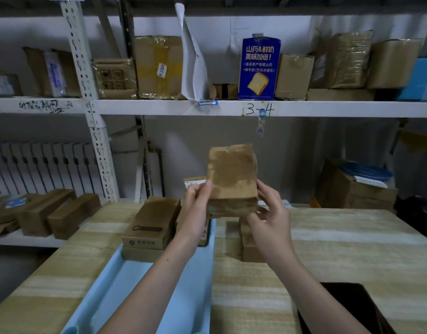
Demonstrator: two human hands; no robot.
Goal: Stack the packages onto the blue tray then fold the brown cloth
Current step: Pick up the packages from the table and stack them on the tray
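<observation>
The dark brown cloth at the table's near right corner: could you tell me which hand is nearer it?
Right. The right hand is above-left of the dark brown cloth; the left hand is farther left.

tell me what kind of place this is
Probably a parcel storeroom or pickup depot: metal shelving packed with taped cardboard parcels, a handwritten bay number "3-4" on the shelf edge, more boxes on the table.

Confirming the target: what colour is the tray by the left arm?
Light blue tray, plain, clearest in the head view.
</observation>
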